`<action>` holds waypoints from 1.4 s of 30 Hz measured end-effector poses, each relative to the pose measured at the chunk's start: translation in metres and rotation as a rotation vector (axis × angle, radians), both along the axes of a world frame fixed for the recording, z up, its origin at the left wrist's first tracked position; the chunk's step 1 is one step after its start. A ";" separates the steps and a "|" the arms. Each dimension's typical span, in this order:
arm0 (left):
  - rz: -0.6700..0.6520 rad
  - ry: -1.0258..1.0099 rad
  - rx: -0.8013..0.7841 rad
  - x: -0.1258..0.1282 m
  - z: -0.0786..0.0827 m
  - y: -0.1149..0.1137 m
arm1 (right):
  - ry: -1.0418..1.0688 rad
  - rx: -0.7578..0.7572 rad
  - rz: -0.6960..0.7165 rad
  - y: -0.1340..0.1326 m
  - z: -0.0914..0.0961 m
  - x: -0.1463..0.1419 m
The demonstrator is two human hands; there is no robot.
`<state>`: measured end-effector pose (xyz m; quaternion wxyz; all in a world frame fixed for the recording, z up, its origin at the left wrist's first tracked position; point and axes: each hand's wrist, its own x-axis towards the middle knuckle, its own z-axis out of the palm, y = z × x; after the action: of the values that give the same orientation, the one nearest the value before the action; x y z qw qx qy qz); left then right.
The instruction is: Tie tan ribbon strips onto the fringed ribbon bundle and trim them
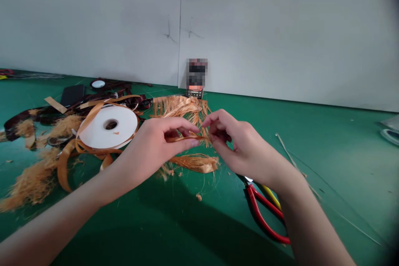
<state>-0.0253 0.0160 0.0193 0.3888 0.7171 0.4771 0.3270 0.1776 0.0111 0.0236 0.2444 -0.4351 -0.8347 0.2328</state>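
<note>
Between my two hands a narrow strip of orange-brown ribbon (187, 137) is stretched above the table. My left hand (162, 139) pinches it between thumb and fingers. At the strip's right end, my right hand (233, 139) has its fingertips closed on the ribbon's edge; its inner fingers are partly hidden. Just below lies a frayed bundle of ribbon threads (199, 163). Behind the hands, fringed ribbon pieces (174, 104) lie in a heap. Under my right wrist are red-handled scissors (257, 212), partly covered by the arm.
A white ribbon spool (93, 131) with loose orange ribbon lies at left, near tangled fibre clumps (37, 178) and a dark flat box (73, 94). A phone (197, 77) leans against the white wall (264, 29). Thin wire (289, 158) lies on the green table (327, 133) at right.
</note>
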 end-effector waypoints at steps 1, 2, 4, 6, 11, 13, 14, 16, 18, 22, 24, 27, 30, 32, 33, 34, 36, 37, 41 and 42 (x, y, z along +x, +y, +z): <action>0.009 0.012 0.011 0.000 0.000 0.000 | -0.028 0.007 -0.020 -0.001 0.001 0.000; 0.014 0.031 0.023 0.000 0.000 0.001 | -0.054 0.009 -0.039 -0.001 0.002 0.001; 0.020 0.072 0.040 0.002 0.000 0.001 | -0.090 0.008 -0.060 -0.003 0.004 0.000; 0.024 0.106 0.062 0.004 0.001 0.002 | -0.107 0.001 -0.050 -0.005 0.006 0.000; 0.025 0.072 0.146 0.003 0.001 0.001 | -0.041 -0.012 0.034 -0.010 0.010 0.002; 0.021 0.063 0.166 -0.003 -0.001 0.001 | 0.023 -0.020 0.027 -0.011 0.012 0.007; 0.027 0.072 0.174 -0.006 -0.002 0.002 | 0.060 -0.024 0.005 -0.011 0.014 0.010; 0.058 0.087 0.182 -0.011 -0.005 0.004 | 0.128 -0.029 -0.068 -0.011 0.016 0.017; 0.085 0.069 0.147 -0.013 -0.007 0.005 | 0.168 -0.034 -0.138 -0.010 0.018 0.021; 0.078 -0.056 0.079 -0.008 -0.008 0.003 | 0.126 -0.108 -0.178 -0.009 0.017 0.016; 0.076 -0.118 0.081 -0.003 -0.007 -0.001 | 0.099 -0.189 -0.180 -0.008 0.015 0.009; 0.089 -0.208 0.059 0.004 -0.006 -0.007 | 0.125 -0.298 -0.157 -0.008 0.012 -0.001; 0.119 -0.196 0.082 0.008 -0.008 -0.012 | 0.216 -0.347 -0.142 -0.009 0.010 -0.008; 0.121 -0.139 0.126 0.010 -0.010 -0.014 | 0.268 -0.325 -0.154 -0.009 0.008 -0.009; 0.119 -0.107 0.145 0.010 -0.011 -0.014 | 0.282 -0.307 -0.157 -0.008 0.007 -0.010; 0.119 -0.072 0.163 0.011 -0.012 -0.014 | 0.285 -0.289 -0.159 -0.008 0.006 -0.010; 0.129 0.004 0.221 0.011 -0.014 -0.012 | 0.272 -0.264 -0.160 -0.006 0.004 -0.009; 0.123 0.035 0.263 0.012 -0.015 -0.012 | 0.262 -0.257 -0.160 -0.005 0.003 -0.009; 0.070 0.039 0.478 0.012 -0.017 -0.010 | 0.227 -0.259 -0.144 -0.004 0.003 -0.009; 0.075 0.027 0.494 0.012 -0.017 -0.010 | 0.223 -0.258 -0.144 -0.004 0.003 -0.009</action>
<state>-0.0133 0.0060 0.0021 0.1829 0.7765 0.4140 0.4384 0.1688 0.0068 0.0268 0.2936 -0.4930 -0.7323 0.3668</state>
